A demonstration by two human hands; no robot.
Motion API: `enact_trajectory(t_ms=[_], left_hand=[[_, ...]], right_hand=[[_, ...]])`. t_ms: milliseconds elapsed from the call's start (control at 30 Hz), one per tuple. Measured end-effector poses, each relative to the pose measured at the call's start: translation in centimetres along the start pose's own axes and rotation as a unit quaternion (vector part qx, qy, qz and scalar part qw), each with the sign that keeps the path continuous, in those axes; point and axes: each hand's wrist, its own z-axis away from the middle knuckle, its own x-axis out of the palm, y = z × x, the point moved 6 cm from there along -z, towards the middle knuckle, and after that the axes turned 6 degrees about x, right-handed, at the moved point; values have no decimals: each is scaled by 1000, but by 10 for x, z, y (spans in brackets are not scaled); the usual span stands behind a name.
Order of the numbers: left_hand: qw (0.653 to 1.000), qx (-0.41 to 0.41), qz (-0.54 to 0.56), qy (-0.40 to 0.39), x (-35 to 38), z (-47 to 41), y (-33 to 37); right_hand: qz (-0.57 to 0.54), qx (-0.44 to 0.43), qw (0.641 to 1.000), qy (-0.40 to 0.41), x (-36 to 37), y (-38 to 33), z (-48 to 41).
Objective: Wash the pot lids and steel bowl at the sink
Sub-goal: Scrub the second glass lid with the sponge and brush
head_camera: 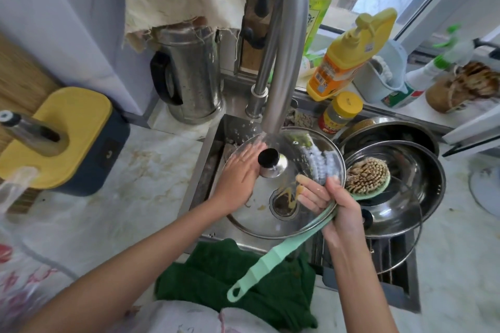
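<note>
Glass lid under tap: left hand flat atop, right hand's grip clamps rim and brush.

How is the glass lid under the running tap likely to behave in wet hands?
Probably slippery: water runs over the glass lid, and the right hand pinches its rim together with the brush. Likely fragile, being clear glass.

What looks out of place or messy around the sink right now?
Yellowish food scraps sit in the sink's drain strainer, seen through the round glass pot lid that the right hand grips; they may slow draining. A second glass lid lies tilted on the stacked steel bowls.
</note>
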Motion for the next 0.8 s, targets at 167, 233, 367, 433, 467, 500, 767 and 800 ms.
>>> enact_trajectory(t_ms=[167, 233, 367, 433, 467, 500, 767, 800], left_hand=[[990, -122, 72, 1, -4, -33, -34], [992, -121, 36, 16, 3, -22, -17], [998, -60, 5, 34, 22, 30, 34], [996, -69, 31, 52, 19, 10, 20], [993, -90, 54, 62, 16, -7, 2], [985, -135, 88, 70, 10, -23, -14], [985, -84, 147, 41, 33, 59, 38], [992, -23, 124, 26, 35, 66, 53]], right_hand=[[-8, -22, 1000, 0, 8, 6, 2], [-3, -37, 999, 7, 11, 3, -1], [4, -46, 999, 26, 12, -2, -10], [5, -49, 998, 28, 17, -1, -9], [3, -52, 998, 30, 20, 1, -8], [7, -58, 998, 29, 23, 2, -8], [189, -137, 972, 13, 45, 8, -21], [218, -143, 965, 19, 47, 11, -22]])
